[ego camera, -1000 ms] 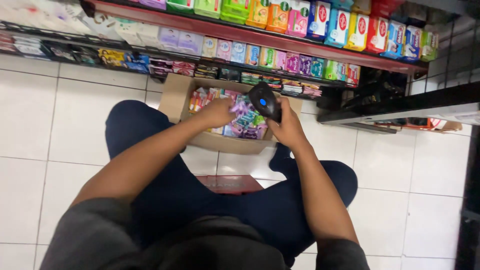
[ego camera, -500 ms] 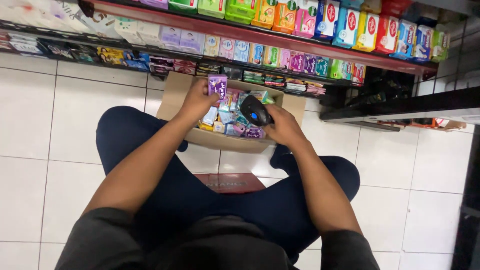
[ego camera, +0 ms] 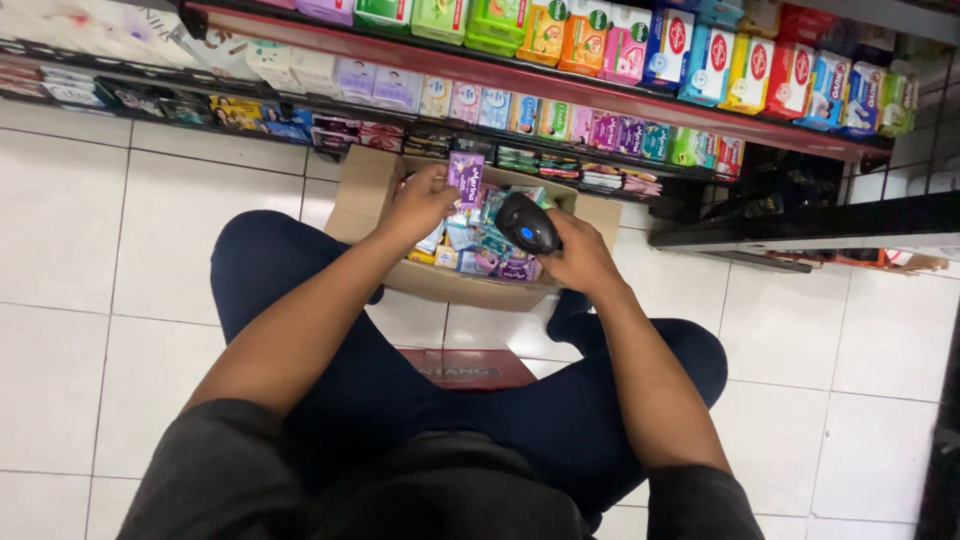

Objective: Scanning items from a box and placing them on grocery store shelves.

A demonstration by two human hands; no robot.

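- Since the earlier frames the left hand (ego camera: 420, 200) has lifted a small purple packet (ego camera: 466, 177) out of the cardboard box (ego camera: 360, 190) and now holds it upright above the goods, a little farther from the body than half a second ago.
- The left fingers are pinched on the packet's left edge.
- The right hand (ego camera: 578, 255) is wrapped tight around a black handheld scanner (ego camera: 526, 222), whose head lies just beside the packet, over the box.
- The box sits on the white tiled floor (ego camera: 90, 260) between the person's knees, filled with mixed small packets.
- Behind it runs a red-edged shelf (ego camera: 520, 80) of colourful boxed goods.
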